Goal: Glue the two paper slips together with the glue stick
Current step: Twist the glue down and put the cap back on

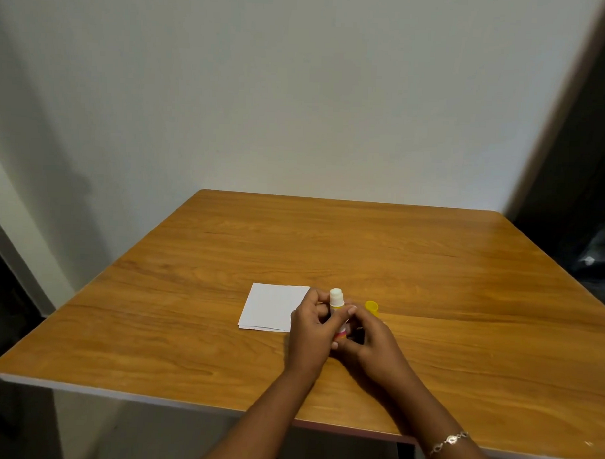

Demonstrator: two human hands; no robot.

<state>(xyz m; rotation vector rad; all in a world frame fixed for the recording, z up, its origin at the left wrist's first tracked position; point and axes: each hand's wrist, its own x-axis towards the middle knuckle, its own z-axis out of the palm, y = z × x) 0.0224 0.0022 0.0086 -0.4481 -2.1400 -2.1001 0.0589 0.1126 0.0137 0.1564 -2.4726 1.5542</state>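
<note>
One smooth, wood-grain desk [430, 268] carries two flat white paper slips [274, 307], stacked slightly askew near the middle of its near edge. Just right of them, both hands grip one upright glue stick [336, 299]: left hand [307, 332] around the barrel, right hand [369, 338] at its base. White glue protrudes. One yellow cap [371, 307] lies just beside.

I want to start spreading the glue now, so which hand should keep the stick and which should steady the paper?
Probably the right hand keeps the glue stick; the left hand lies beside the paper slips and could steady them.
</note>
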